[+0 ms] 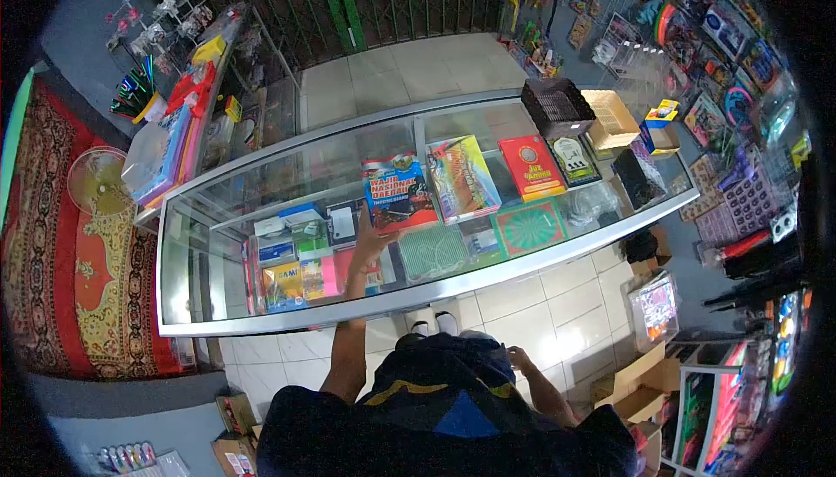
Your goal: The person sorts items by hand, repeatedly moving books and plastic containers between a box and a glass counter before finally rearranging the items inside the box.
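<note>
My left hand (373,242) reaches over the glass counter and grips the lower left corner of a blue and red book (399,194) titled "Wajib Nasional Daerah". Right of it on the glass lies a stack of colourful books (464,177). Farther right are a red "Juz Amma" book (532,169) and a dark green-framed booklet (573,162). Low beside my body hangs my right hand (520,358), fingers loosely bent and apart, with nothing seen in it.
The glass display counter (557,257) spans the view, with books and packs inside. A dark basket (557,107) and a cream basket (610,118) stand at its right end. Cardboard boxes (640,385) sit on the floor at right. A patterned rug (96,259) hangs at left.
</note>
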Demonstrator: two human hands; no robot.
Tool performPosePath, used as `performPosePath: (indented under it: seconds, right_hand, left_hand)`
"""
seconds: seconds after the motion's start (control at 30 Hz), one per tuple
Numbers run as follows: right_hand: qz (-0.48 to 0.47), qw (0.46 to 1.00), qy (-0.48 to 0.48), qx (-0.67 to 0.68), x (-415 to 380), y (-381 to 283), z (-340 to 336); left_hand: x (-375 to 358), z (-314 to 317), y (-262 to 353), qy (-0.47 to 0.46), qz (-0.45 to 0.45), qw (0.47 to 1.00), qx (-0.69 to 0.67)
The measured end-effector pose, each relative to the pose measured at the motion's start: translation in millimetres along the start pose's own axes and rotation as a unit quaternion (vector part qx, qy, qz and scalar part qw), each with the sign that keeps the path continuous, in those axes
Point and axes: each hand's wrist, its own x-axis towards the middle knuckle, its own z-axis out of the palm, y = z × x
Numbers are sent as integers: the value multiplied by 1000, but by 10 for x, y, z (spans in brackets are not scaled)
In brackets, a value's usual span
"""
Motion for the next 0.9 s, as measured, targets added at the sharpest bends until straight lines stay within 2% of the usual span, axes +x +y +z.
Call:
performPosePath:
  seconds: [0.13,0.23,0.37,0.6,0.63,0.7,0.73,0.83,0.9]
  right_hand:
    - [-25,1000,2,-4,-63,48,51]
    - [8,999,15,-38,-50,7,65]
    - [-41,999,6,25,-12,99,52]
    - [-1,999,35,-25,-126,-78,98]
    - [6,1000,22,8,-97,-55,85]
    - [18,997,-5,72,-57,0,55]
    - [14,998,-5,60,-34,24,59]
    - [8,1000,-13,26,35,55,59]
    - [14,1000,-24,9,80,31,30]
  left_hand:
    - [41,19,150,-32,7,999,-33]
    - [59,28,196,-42,11,998,-39]
    - [53,25,261,-51,12,997,-47]
    - [68,4,348,-63,17,997,-49]
    - [69,-10,342,-64,18,997,-24]
    - [79,-4,377,-74,13,994,-78]
    - [77,3,404,-78,11,991,-104]
    - [31,-1,355,-48,2,996,-70]
    - [-37,20,389,-42,-37,992,-116]
